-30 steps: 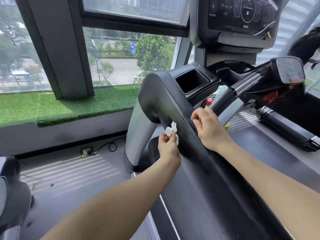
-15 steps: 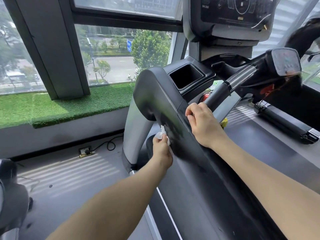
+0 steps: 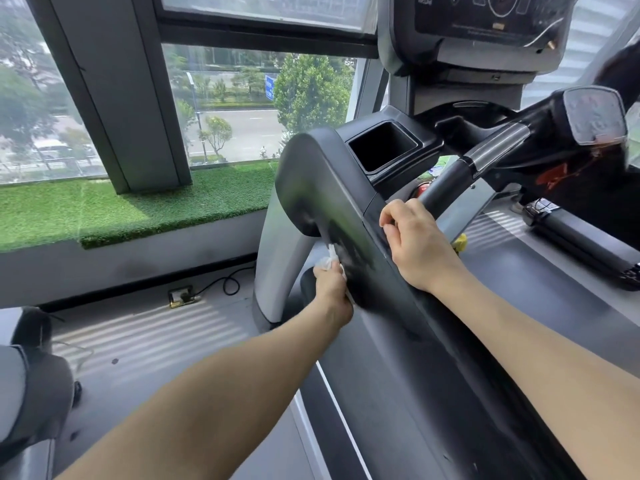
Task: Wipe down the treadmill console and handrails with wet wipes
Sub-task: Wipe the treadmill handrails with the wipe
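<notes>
Left hand (image 3: 331, 284) pinches a crumpled white wet wipe (image 3: 329, 259), fingers curled round it, pressing it against the outer side face of the left handrail (image 3: 332, 202). Handrail is a broad, dark grey, matte panel with a rounded upper end; its surface is smeared and streaked near the wipe. Right hand (image 3: 415, 242) rests on the handrail's top edge, fingers curled over the edge, holding nothing else. Console (image 3: 485, 26) sits above, dark screen, partly cropped.
</notes>
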Available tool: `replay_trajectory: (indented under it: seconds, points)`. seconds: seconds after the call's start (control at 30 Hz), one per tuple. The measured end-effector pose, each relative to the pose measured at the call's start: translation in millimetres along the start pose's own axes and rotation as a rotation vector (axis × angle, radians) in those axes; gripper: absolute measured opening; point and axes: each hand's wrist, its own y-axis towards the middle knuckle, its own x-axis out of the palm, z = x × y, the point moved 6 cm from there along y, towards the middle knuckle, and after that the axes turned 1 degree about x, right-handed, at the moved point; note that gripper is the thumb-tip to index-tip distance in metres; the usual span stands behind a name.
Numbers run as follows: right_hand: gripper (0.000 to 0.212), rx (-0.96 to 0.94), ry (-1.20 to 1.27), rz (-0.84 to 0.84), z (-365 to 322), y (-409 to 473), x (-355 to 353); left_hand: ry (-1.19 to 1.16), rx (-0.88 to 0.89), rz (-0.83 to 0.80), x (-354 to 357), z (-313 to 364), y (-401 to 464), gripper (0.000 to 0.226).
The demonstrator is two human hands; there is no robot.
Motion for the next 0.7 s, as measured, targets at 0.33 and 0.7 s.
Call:
replay_trajectory:
  seconds: [0.33,0.7]
  points:
    - [0.011,0.007,-0.006,0.019,-2,-1,-2,0.052,0.029,0.038,18,15,-47,0.022]
    - [0.013,0.035,0.002,-0.005,-2,-1,-3,0.257,0.233,0.161,36,61,-49,0.010]
